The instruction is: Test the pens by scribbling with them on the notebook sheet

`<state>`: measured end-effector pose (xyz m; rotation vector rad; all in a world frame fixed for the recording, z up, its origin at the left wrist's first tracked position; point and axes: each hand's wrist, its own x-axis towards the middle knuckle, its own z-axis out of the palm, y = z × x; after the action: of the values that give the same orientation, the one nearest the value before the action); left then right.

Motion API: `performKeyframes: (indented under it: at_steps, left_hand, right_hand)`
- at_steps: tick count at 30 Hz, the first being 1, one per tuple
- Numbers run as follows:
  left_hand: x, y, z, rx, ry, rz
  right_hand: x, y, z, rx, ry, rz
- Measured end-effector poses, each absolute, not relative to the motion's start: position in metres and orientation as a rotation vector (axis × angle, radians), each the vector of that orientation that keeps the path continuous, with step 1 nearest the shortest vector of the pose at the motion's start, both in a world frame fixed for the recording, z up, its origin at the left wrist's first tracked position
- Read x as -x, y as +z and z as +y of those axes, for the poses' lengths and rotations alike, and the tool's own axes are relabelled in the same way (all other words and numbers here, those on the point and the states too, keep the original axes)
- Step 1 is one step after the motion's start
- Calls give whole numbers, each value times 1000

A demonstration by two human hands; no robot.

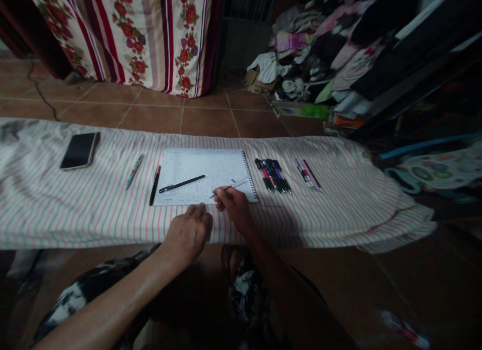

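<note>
Head view: a tiled floor [150, 114] is seen around a surface over which a striped cloth [350, 204] is spread, and a spiral-bound notebook [211, 161] is laid flat on that cloth. Well beyond the notebook's far edge, a flowered curtain [150, 43] is hung; beyond it to the right, clothes and boxes are heaped in a pile [320, 53]. The notebook's page is marked with lines and scribbles, and its coil is set along the right side.

At the notebook's near edge, the left hand [190, 229] is rested on the cloth, its fingers curled close together — whether anything is held under them cannot be told. Over the notebook's near right part, the right hand [233, 204] is placed, its thumb and fingertips clamped on a slim pen piece [215, 194], which is pointed down toward the page.

Well left of the notebook, a phone [80, 150] is laid. Just right of the coil, several pens [273, 176] are lined up side by side; farther right, a smaller pen group [309, 175] is set apart. On the notebook's left half, a black pen [182, 184] is laid aslant. Just beside its left edge, an orange-ended pen [154, 185] is placed — and farther left, a patterned pen [134, 172].
</note>
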<state>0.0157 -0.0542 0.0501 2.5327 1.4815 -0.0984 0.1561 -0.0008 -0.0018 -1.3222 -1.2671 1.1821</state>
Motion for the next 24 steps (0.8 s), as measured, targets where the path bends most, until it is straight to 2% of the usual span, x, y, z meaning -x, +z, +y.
performKeyframes:
  at_steps: [6, 12, 17, 24]
  left_hand:
    - [-7, 50, -36, -2458, 174, 1627]
    - [1, 47, -14, -2416, 276, 1826]
    - [5, 41, 1, -2411, 281, 1931]
    - [5, 38, 7, -2440, 322, 2032]
  right_hand:
    - [-164, 9, 6, 1310, 1059, -1292]
    - [-179, 5, 18, 1373, 798, -1230]
    - [-188, 1, 20, 1301, 650, -1495]
    - [-198, 10, 16, 1208, 779, -1603]
